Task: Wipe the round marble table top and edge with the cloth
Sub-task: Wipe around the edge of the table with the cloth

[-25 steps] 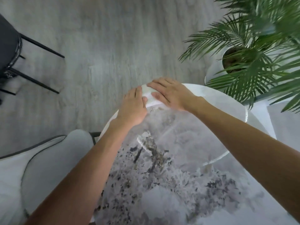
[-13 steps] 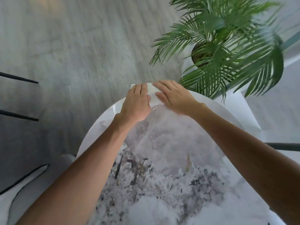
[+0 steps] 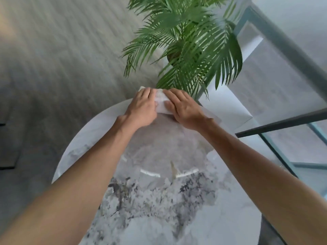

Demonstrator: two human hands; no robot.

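The round marble table (image 3: 155,200) fills the lower middle of the view, white with grey and black veining. A white folded cloth (image 3: 161,103) lies over its far edge. My left hand (image 3: 143,107) presses flat on the cloth's left part, fingers curled over the rim. My right hand (image 3: 184,110) presses flat on its right part. Most of the cloth is hidden under both hands.
A potted palm (image 3: 187,43) stands just beyond the far edge, its fronds hanging close above my right hand. A white ledge (image 3: 228,106) and a glass panel with a dark frame (image 3: 283,124) run along the right. Grey wood floor (image 3: 62,59) lies to the left.
Both hands with the cloth have slid along the far rim toward the palm. The view has turned right, so the chairs on the left have dropped out of sight.
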